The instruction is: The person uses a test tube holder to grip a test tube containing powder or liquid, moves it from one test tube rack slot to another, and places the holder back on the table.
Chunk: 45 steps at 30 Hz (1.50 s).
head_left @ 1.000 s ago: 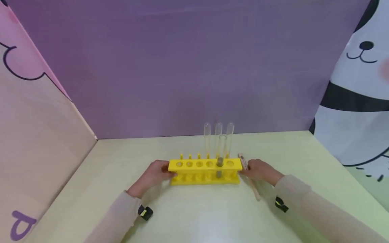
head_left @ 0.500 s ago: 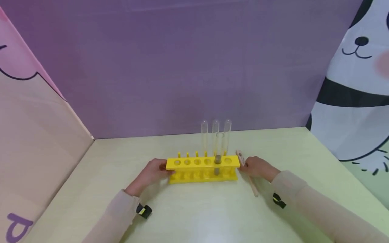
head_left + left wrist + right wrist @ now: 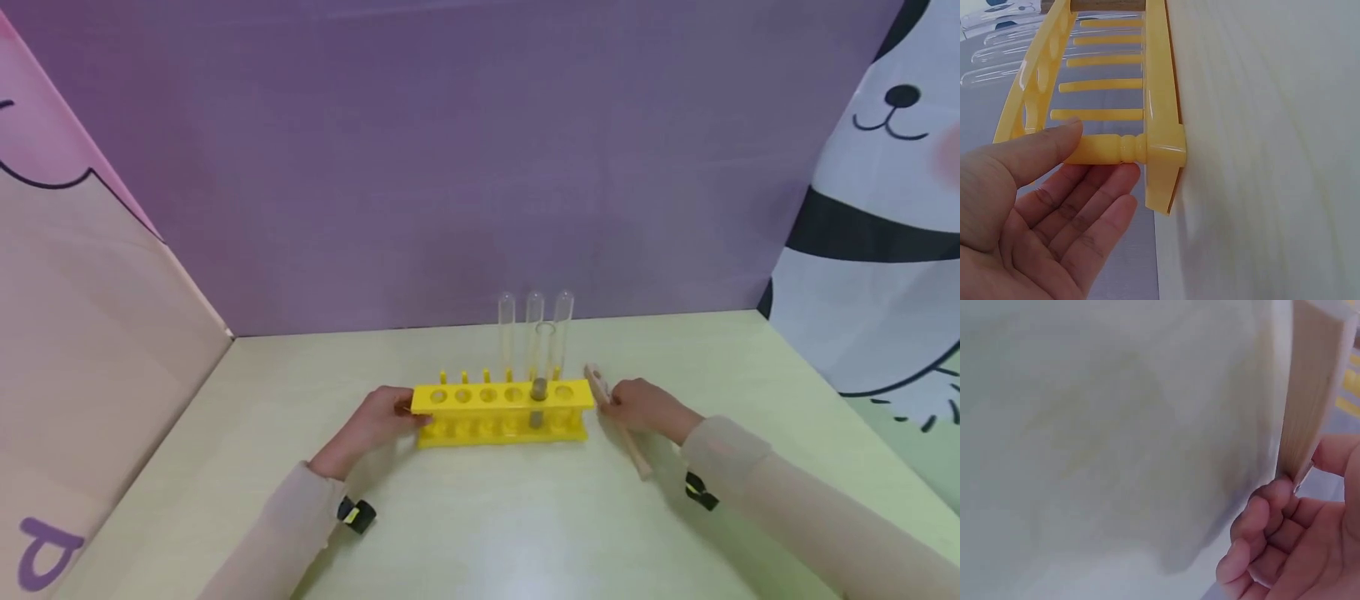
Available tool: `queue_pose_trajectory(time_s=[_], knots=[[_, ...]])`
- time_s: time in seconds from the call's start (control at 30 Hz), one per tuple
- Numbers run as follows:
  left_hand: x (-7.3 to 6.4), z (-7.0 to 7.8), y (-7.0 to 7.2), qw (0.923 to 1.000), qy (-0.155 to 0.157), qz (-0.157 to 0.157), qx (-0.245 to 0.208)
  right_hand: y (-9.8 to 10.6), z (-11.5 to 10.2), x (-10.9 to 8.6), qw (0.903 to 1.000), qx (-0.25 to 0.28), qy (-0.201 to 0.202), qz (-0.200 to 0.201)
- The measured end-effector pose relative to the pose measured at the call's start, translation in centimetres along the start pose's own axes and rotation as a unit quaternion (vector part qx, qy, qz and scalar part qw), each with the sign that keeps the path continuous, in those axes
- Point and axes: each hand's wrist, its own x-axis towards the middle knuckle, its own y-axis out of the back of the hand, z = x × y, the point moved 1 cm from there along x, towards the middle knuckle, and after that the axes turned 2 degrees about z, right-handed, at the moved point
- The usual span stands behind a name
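A yellow test tube rack [image 3: 480,402] stands on the table. My left hand [image 3: 378,421] grips its left end; in the left wrist view the thumb lies on the end post [image 3: 1100,150] with fingers behind it. One upright test tube [image 3: 538,389] with grey contents sits in a hole right of the rack's middle. Three clear test tubes [image 3: 507,321] stand upside down on the back pegs, toward the right. Just off the rack's right end, my right hand [image 3: 648,408] pinches a wooden test tube clamp [image 3: 1313,381] between thumb and fingers, its long handle slanting toward me.
The pale table [image 3: 480,517] meets a purple backdrop [image 3: 480,167] behind the rack. A printed panel [image 3: 97,333] borders the left side, and a panda-patterned one [image 3: 885,317] the right. Dark wrist cameras [image 3: 356,515] hang under both sleeves.
My right hand has shifted slightly to the right with the clamp, widening the gap to the rack. The left hand keeps its grip, and the tubes stay in place.
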Motion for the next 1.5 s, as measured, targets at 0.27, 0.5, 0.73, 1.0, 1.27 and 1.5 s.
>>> queue_pose_trajectory(time_s=[0.27,0.5,0.73,1.0,1.27,1.5], knots=[[-0.1,0.2,-0.1,0.9999,-0.012,-0.001,-0.006,2.1,0.7,-1.2,0.9974,-0.004,0.07,0.016],[-0.1,0.4,0.0,0.9999,-0.013,0.0,-0.004,4.3,0.3,-2.2,0.9975,0.02,0.068,0.004],[0.0,0.5,-0.2,0.9996,-0.025,-0.006,-0.01,6.9,0.0,-2.9,0.9947,0.021,0.091,0.044],[-0.1,0.8,-0.2,0.9995,-0.031,-0.003,-0.009,8.6,-0.5,-4.6,0.9899,0.02,0.114,0.082],[-0.2,1.1,-0.2,0.9998,-0.017,-0.008,-0.008,9.7,-0.9,-6.1,0.9867,-0.035,0.114,0.111],[0.0,1.3,-0.2,0.9999,-0.009,-0.005,-0.006,10.5,-1.8,-7.0,0.9812,-0.068,0.12,0.135]])
